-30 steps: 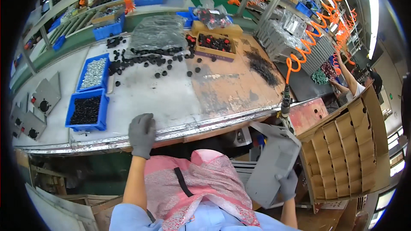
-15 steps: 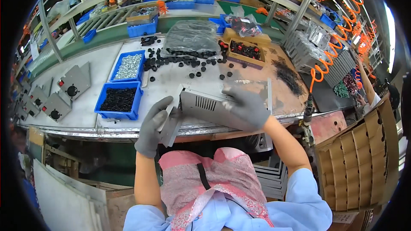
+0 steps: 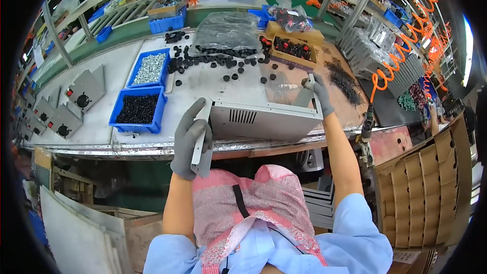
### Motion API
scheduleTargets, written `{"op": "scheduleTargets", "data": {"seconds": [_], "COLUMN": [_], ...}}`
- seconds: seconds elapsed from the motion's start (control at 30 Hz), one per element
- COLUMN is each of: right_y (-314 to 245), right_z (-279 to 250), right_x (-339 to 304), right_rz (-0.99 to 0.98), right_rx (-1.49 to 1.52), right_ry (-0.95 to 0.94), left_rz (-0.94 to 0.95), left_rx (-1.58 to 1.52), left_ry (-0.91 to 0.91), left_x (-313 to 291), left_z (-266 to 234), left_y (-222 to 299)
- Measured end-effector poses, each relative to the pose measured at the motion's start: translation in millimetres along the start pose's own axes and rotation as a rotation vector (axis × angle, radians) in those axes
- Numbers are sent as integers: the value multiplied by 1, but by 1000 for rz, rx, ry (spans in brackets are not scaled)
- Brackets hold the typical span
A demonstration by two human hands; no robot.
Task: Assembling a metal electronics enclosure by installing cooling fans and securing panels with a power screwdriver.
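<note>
A grey sheet-metal housing [image 3: 264, 122] with a row of vent slots is held up over the bench's front edge, its slotted wall toward me. My left hand [image 3: 188, 139], in a grey glove, is closed round the bent flange at the housing's left end. At the far right corner, my gloved right hand [image 3: 319, 94] grips the upright right end of the same housing. The fingers curl over its upper edge. Beyond the housing, loose black plastic caps [image 3: 227, 77] lie scattered on the white bench top.
Left on the bench stand a blue bin of black screws [image 3: 137, 109], a blue bin of silver parts [image 3: 150, 68] and several finished-looking metal panels [image 3: 83, 94]. A clear plastic bag [image 3: 225, 33] and a cardboard box [image 3: 293, 53] lie farther back. At right hangs an air screwdriver [image 3: 367, 124] on an orange coiled hose.
My right hand has slid from the housing's top face to its far right corner. The housing has turned so its slotted wall lies more level, and my left hand still holds the left end.
</note>
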State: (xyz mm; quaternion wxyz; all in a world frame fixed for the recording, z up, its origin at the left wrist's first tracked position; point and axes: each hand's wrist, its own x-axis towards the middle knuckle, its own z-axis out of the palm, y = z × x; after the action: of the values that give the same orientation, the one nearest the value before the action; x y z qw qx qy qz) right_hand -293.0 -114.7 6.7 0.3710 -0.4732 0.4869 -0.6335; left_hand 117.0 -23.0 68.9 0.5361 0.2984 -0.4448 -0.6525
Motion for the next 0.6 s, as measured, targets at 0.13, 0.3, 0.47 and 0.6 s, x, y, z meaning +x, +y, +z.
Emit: {"op": "scheduleTargets", "data": {"seconds": [0.13, 0.3, 0.47, 0.6], "right_y": [-11, -13, -22, 24], "right_z": [9, 9, 1, -65], "right_x": [-29, -99, -161, -205], "right_rz": [-10, 124, 169, 286], "right_rx": [283, 419, 445, 570], "right_ry": [161, 243, 402, 375], "left_rz": [-38, 98, 191, 431], "left_rx": [24, 15, -24, 245], "left_ry": [44, 272, 396, 501], "left_x": [0, 13, 16, -3], "left_z": [-7, 6, 27, 30], "left_y": [-5, -32, -40, -53]}}
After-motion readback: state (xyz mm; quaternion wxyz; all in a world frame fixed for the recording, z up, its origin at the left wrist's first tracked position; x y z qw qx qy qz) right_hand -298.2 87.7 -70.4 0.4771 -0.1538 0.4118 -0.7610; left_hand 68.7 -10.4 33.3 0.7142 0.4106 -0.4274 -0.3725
